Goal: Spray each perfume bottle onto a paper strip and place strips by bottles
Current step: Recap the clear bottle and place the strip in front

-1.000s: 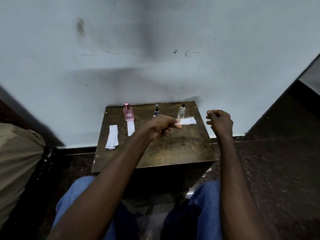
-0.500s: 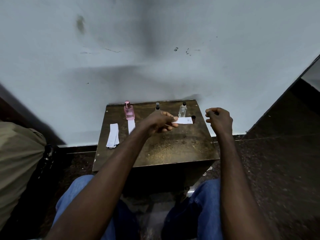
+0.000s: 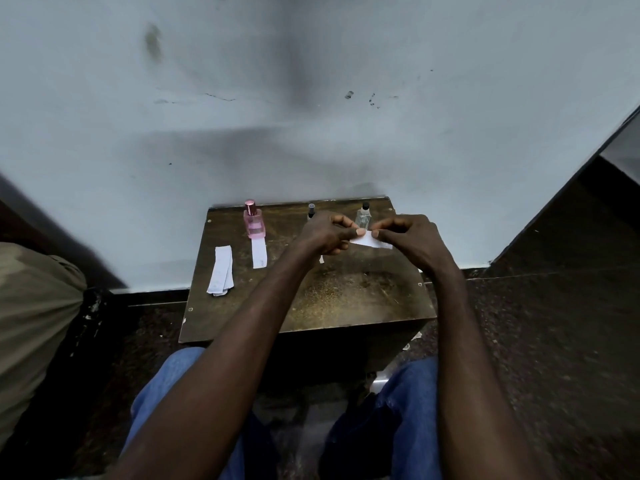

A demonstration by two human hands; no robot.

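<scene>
Well left of the left hand (image 3: 322, 233), a stack of spare strips (image 3: 221, 270) is lying flat on the surface (image 3: 346, 299).

Nearer, but also left of that hand, the pink bottle (image 3: 254, 221) is standing upright at the back. One placed strip (image 3: 259, 252) is lying flat right in front of it, far end at the bottle's base.

The small dark bottle (image 3: 311, 211) is being partly hidden by the left hand's knuckles. Only cap and neck are showing just behind them.

The left hand is being held above the surface. The left end of a white paper strip (image 3: 367, 240) is being pinched between its thumb and forefinger, and its other fingers are being kept curled under. A white scrap (image 3: 321, 259) is showing just below this hand; what it is cannot be told.

The white paper strip is being held between both hands, off the surface, sloping slightly down toward the right hand (image 3: 408, 237).

The clear bottle (image 3: 363, 216) is standing upright just behind the gap between the two hands, dark cap on.

The right hand is being held level with the left, fingers curled. The right part of the same strip is being pinched by its fingertips, with the strip's end sticking out beneath them.

Both forearms are being stretched over blue jeans (image 3: 166, 393) toward the surface.
</scene>
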